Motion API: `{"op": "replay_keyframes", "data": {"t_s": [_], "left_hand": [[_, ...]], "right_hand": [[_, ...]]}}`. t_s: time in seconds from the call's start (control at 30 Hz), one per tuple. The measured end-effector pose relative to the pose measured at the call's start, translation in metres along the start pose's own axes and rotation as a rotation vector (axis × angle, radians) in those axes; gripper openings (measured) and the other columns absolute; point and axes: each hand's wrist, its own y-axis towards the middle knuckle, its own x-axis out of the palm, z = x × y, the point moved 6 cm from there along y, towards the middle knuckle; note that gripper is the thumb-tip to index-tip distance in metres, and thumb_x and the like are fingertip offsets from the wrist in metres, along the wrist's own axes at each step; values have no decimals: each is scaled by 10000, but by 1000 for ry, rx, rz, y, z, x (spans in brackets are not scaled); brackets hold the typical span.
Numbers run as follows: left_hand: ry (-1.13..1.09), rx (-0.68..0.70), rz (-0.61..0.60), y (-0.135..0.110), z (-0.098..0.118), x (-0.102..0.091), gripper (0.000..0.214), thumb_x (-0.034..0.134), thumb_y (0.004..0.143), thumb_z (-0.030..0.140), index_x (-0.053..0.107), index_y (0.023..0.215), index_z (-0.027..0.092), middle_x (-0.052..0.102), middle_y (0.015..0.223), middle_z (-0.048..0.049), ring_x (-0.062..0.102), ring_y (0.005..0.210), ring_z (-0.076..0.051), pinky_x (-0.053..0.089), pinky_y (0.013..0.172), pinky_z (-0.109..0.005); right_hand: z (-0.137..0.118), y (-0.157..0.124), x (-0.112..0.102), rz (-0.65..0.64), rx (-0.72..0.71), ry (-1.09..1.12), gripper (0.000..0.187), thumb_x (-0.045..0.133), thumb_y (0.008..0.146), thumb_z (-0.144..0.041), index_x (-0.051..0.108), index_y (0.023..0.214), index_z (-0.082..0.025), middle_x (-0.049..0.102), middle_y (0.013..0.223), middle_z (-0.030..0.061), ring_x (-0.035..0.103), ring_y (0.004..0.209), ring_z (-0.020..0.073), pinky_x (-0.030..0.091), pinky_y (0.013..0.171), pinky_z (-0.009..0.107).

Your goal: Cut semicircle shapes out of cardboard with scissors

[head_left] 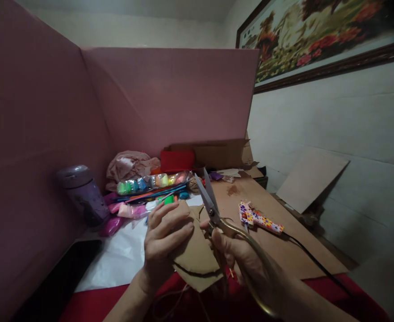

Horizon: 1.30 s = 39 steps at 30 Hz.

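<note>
Pink boards (pixel 170 94) screen the back and left of a crowded table, with pale walls beyond; clock directions below are taken from the cardboard piece (pixel 195 255), twelve being away from the person. That piece, crossed low down by a dark curved line, is held above the table's near edge. Left hand (pixel 166 237) has its fingers folded over the nine o'clock side, gripping it, thumb hidden. Right hand (pixel 237 250) is wrapped around the handles of brass-coloured scissors (pixel 212 212), whose blades stand parted toward twelve; whether its fingertips also touch the cardboard, I cannot tell. Hands and scissors block parts of the piece's sides. At two lies a flowered glue gun (pixel 260 219) on a large cardboard sheet (pixel 304 257), its cord (pixel 306 248) running toward four, close beyond the right forearm. At eleven sits a pack of coloured clay (pixel 153 181); at ten, pink packets (pixel 130 210) and, farther off, a purple tumbler (pixel 86 197) crowd a white sheet (pixel 126 248). Just before twelve stands a red box (pixel 177 160). Farthest out, at one, hangs a framed picture (pixel 317 40).
</note>
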Motion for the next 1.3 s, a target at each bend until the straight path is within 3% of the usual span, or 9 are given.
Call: {"op": "replay_keyframes", "data": {"t_s": [0.13,0.27,0.37,0.5,0.7,0.87,1.0,1.2,1.3], "left_hand": [[96,41,-4,-4,0,6,344,773,480,-21,718,635,282,697,1010,-53,434,1203,-264,263,1049,-404],[2,-3,164,0,-2,2,360,759,541,15,729,808,256,571,1244,-50,394,1248,-235,300,1030,-305],[-225,-228,203,4,-20,0,420,706,687,177,636,1095,243,606,1189,-77,544,1093,-217,384,955,-309],[-536,-618,-54,-3,-44,25,559,716,626,476,635,1050,122,697,905,-145,646,822,-262,497,719,-338],[-566,-769,-76,-20,-45,38,502,797,552,213,645,1024,131,701,896,-115,652,755,-219,501,677,-281],[-672,-798,-169,-21,-41,39,411,770,577,195,660,967,125,696,778,-87,643,650,-189,500,605,-257],[-712,-843,-285,-23,-36,44,354,763,588,223,679,914,115,672,673,-67,628,591,-180,497,593,-265],[-557,-731,-328,-21,-29,45,471,763,589,202,661,1043,129,691,911,-102,623,755,-202,478,665,-263],[-389,-641,-371,-23,-28,46,378,743,627,188,681,997,146,691,821,-71,602,690,-173,468,623,-251]], "right_hand": [[-5,-7,8,12,-39,-54,448,716,593,-166,515,990,-215,640,831,3,643,742,187,514,684,300],[-8,0,0,76,-96,-105,536,681,584,-163,438,1060,-205,638,896,39,643,773,218,515,683,335],[-11,2,-9,160,-182,-236,548,681,585,-181,403,1057,-201,639,873,43,639,765,223,512,655,331],[1,-1,-16,214,-226,-397,594,634,645,-175,315,1144,-217,646,853,31,634,710,202,503,603,311],[31,1,-22,173,-226,-466,606,652,668,-155,343,1182,-239,645,909,33,634,760,196,503,657,313],[14,2,-24,272,-267,-406,342,659,747,-361,502,1008,-206,586,770,7,582,688,157,473,603,261],[-15,0,-22,371,-390,-429,313,608,791,-405,513,1027,-224,564,747,-9,533,616,126,444,551,236],[-34,9,-8,249,-421,-487,329,685,705,-354,522,958,-222,614,838,8,599,737,167,492,669,276],[-33,14,-8,196,-376,-489,346,676,707,-325,514,992,-215,634,873,15,617,772,177,500,689,286]]}}
